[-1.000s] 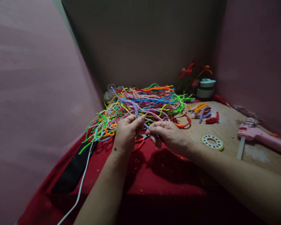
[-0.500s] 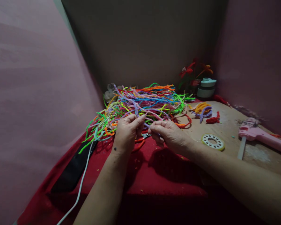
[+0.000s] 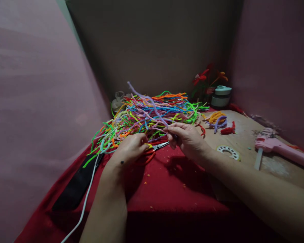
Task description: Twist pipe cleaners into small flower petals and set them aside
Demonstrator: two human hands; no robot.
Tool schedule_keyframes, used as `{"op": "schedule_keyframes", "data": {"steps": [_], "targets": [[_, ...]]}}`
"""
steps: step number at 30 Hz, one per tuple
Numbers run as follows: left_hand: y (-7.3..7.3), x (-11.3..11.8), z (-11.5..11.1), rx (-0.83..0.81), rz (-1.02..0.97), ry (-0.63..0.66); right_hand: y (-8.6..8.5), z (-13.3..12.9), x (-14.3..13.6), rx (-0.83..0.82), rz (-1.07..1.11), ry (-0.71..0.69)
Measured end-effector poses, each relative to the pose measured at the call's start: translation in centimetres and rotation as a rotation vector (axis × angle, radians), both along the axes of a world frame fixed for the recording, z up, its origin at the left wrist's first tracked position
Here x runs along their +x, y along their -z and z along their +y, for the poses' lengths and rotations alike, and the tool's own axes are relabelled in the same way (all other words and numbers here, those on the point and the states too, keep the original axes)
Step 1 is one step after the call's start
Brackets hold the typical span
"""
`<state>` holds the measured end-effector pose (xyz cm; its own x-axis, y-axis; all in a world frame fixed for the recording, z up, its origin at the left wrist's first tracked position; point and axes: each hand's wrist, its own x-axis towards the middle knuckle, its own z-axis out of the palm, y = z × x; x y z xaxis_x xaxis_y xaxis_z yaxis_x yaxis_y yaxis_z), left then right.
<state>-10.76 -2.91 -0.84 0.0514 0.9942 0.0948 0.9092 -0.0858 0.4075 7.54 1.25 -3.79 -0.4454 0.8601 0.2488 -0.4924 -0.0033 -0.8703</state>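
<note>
My right hand (image 3: 186,136) pinches a lavender pipe cleaner (image 3: 152,101) between thumb and fingers; its long end rises up and left over a heap. My left hand (image 3: 131,145) has its fingers curled at the handles of a pair of scissors (image 3: 163,145), which lies on the red cloth with the blades pointing right. The handles are red-orange with yellow inside, partly hidden by that hand. Just beyond both hands spreads a tangled heap of colourful pipe cleaners (image 3: 139,118).
A black phone-like slab (image 3: 76,185) and a white cable (image 3: 90,192) lie at left. On the brown board (image 3: 243,135) are a pink glue gun (image 3: 281,146), a white ring with holes (image 3: 229,152), and orange, purple and red pipe-cleaner pieces (image 3: 219,118). Behind stand a teal-lidded jar (image 3: 221,96) and red flowers (image 3: 200,77).
My left hand has let go of the lavender pipe cleaner and moved down and left to the scissors' handles. My right hand keeps the pipe cleaner, slightly further right, its free end higher.
</note>
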Motion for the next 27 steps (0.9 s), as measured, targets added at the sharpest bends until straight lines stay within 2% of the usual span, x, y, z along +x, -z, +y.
{"op": "schedule_keyframes", "data": {"steps": [1, 3, 6, 9, 13, 17, 20, 27], "targets": [[0.2, -0.3, 0.0, -0.042, 0.146, 0.02, 0.0, 0.1, 0.0, -0.009, 0.0, 0.011], [0.9, -0.6, 0.0, -0.075, 0.315, 0.059, 0.0, 0.3, 0.0, -0.031, -0.005, 0.019], [1.9, 0.0, 0.0, -0.031, 0.427, 0.117, 0.1, 0.4, 0.1, -0.058, -0.013, 0.033], [2.1, 0.6, -0.1, 0.01, 0.465, 0.134, 0.1, 0.6, 0.2, -0.071, -0.009, 0.045], [1.1, 0.4, -0.4, -0.035, 0.365, 0.117, 0.2, 0.9, 0.3, -0.084, 0.025, 0.096], [-0.2, -0.5, -1.0, -0.04, 0.107, 0.098, 0.3, 1.3, 0.3, -0.07, 0.029, 0.141], [-0.5, -0.7, -1.2, -0.026, -0.053, 0.118, 0.4, 1.4, 0.3, -0.052, 0.03, 0.152], [-0.3, 0.8, -0.9, 0.185, -0.082, 0.228, 0.2, 1.2, 0.4, -0.056, -0.01, 0.158]]}}
